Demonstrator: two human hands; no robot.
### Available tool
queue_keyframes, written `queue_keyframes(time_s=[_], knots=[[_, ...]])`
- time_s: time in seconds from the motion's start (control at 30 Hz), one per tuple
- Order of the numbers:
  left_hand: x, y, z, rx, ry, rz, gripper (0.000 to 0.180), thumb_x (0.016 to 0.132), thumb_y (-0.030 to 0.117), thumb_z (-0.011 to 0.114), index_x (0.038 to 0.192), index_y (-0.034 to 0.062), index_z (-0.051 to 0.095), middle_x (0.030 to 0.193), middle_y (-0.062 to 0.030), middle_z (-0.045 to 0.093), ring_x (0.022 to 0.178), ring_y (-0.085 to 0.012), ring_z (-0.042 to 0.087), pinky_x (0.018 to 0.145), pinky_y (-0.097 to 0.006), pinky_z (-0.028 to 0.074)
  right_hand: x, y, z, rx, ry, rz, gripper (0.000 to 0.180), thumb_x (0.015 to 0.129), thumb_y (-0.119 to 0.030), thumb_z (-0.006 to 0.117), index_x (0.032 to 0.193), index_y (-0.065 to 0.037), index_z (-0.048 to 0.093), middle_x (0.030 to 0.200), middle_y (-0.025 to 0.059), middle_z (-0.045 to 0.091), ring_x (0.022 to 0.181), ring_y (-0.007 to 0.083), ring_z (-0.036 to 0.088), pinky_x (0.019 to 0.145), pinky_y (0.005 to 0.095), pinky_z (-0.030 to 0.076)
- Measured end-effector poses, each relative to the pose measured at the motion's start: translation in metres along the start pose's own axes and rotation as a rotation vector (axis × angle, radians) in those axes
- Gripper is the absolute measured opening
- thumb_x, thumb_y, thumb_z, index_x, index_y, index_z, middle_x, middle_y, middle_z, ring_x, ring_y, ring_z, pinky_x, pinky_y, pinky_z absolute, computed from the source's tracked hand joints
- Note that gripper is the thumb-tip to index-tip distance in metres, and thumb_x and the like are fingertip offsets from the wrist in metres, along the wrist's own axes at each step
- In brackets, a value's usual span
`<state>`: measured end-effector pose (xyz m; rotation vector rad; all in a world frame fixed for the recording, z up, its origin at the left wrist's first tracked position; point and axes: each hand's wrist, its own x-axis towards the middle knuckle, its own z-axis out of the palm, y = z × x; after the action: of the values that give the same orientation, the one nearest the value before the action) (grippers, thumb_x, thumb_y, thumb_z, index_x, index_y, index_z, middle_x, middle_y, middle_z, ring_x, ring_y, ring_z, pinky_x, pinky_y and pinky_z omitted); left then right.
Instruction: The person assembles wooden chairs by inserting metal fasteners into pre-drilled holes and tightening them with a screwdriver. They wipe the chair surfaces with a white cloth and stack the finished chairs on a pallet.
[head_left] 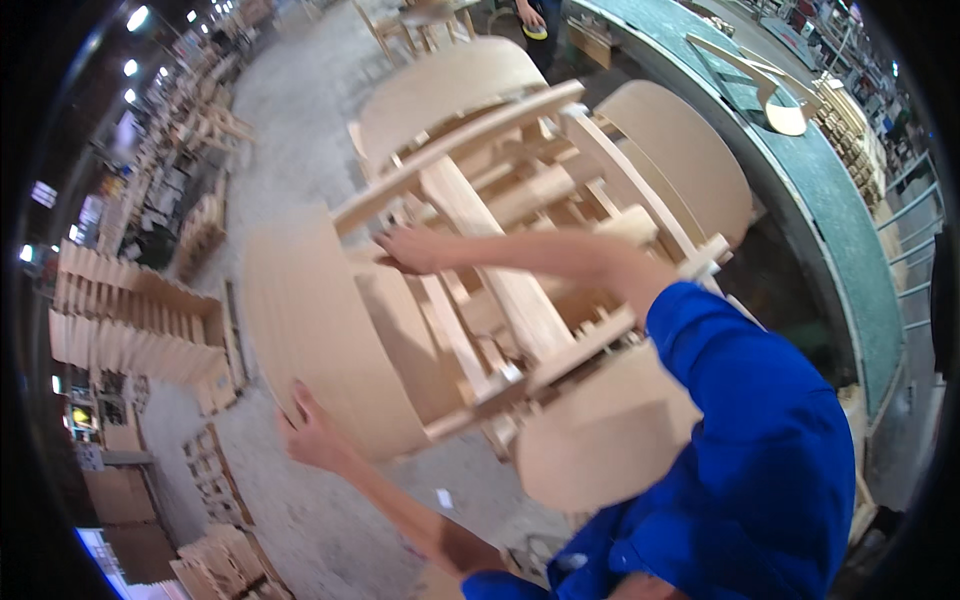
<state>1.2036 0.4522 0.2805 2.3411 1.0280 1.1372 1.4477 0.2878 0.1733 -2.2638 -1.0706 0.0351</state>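
Note:
A pale wooden table frame (530, 300) with crossing rails stands before me, with curved panels around its sides. My left hand (315, 435) grips the outer edge of the left curved panel (320, 330), its thumb and fingers closed at the rim. My right arm reaches across the frame. The right hand (415, 248) is over the inner side of that panel, near a long side rail (455, 150). Its fingers are bent; what they hold, if anything, is too small to make out. Other panels show at the far side (455, 85), right (690, 160) and near side (605, 430).
A long green-topped bench (820, 200) runs along the right, with curved wooden parts (785, 115) on it. Stacked wooden parts (140, 310) stand on the floor at left, near a pallet (215, 475). Another person's hand (530, 15) shows at the far side.

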Motion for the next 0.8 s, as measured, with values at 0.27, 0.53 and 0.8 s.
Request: queue_keyframes(time_s=[0.27, 0.53, 0.8], knots=[[-0.079, 0.093, -0.001, -0.374, 0.177, 0.521, 0.024, 0.083, 0.016, 0.068, 0.098, -0.0015, 0.060, 0.100, -0.0123, 0.061, 0.091, -0.0252, 0.057, 0.076, -0.036, 0.046, -0.274, -0.179, -0.276, 0.648, 0.392, -0.838, 0.017, 0.084, -0.008, 0.061, 0.101, -0.008, 0.059, 0.085, 0.0124, 0.064, 0.074, 0.0238, 0.060, 0.061, 0.0330, 0.048], [-0.216, 0.247, -0.015, -0.597, -0.413, 1.312, 0.016, 0.077, 0.003, 0.068, 0.090, 0.0028, 0.060, 0.097, -0.0117, 0.059, 0.091, -0.0315, 0.056, 0.078, -0.042, 0.046, -0.454, -0.144, -0.354, 0.603, 0.683, -0.821, 0.018, 0.083, -0.012, 0.065, 0.100, -0.012, 0.060, 0.079, 0.0125, 0.063, 0.068, 0.0237, 0.060, 0.058, 0.0327, 0.049], [-0.442, 0.426, -0.040, -0.441, -0.619, 1.750, 0.016, 0.074, 0.004, 0.067, 0.086, 0.0026, 0.058, 0.087, -0.0108, 0.058, 0.086, -0.0301, 0.056, 0.075, -0.043, 0.044, -0.723, -0.023, -0.439, 0.413, 0.881, -0.778, 0.020, 0.081, -0.015, 0.068, 0.100, -0.016, 0.062, 0.074, 0.0126, 0.063, 0.063, 0.0235, 0.060, 0.055, 0.0325, 0.050]])
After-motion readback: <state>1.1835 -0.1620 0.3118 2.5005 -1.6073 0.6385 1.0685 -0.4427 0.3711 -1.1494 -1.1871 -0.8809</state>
